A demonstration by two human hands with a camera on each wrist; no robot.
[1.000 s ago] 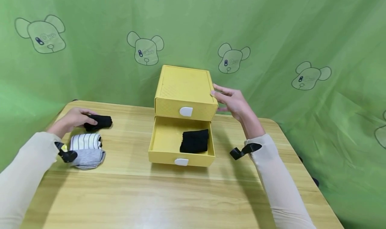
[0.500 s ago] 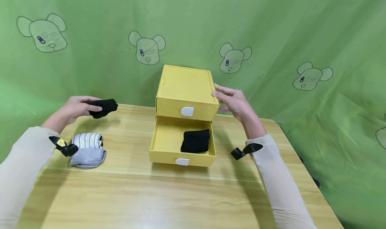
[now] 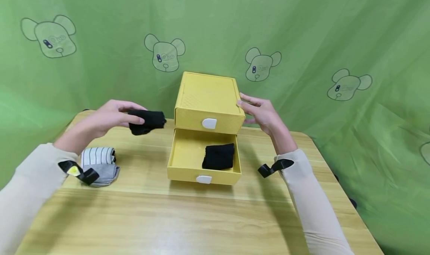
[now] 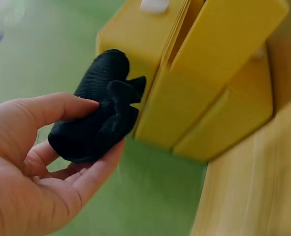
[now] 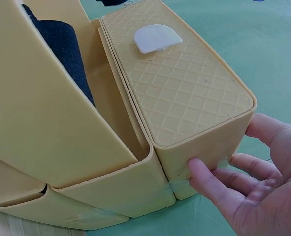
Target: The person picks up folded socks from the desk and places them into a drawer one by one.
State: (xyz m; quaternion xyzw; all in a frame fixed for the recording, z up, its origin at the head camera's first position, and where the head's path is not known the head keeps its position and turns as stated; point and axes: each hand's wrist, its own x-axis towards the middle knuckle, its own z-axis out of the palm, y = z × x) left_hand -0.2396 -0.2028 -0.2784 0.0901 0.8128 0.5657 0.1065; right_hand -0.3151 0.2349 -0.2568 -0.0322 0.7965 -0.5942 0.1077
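Left of the cabinet (image 3: 208,92), the left hand (image 3: 111,117) pinched a black roll (image 3: 151,121), best kept tight; the right hand (image 3: 263,115), unclenched, touched the cabinet's right side, ideally bracing.

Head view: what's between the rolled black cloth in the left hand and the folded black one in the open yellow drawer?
In the head view, a narrow strip of wood-grain tabletop, then the left wall and bare floor of the open yellow drawer.
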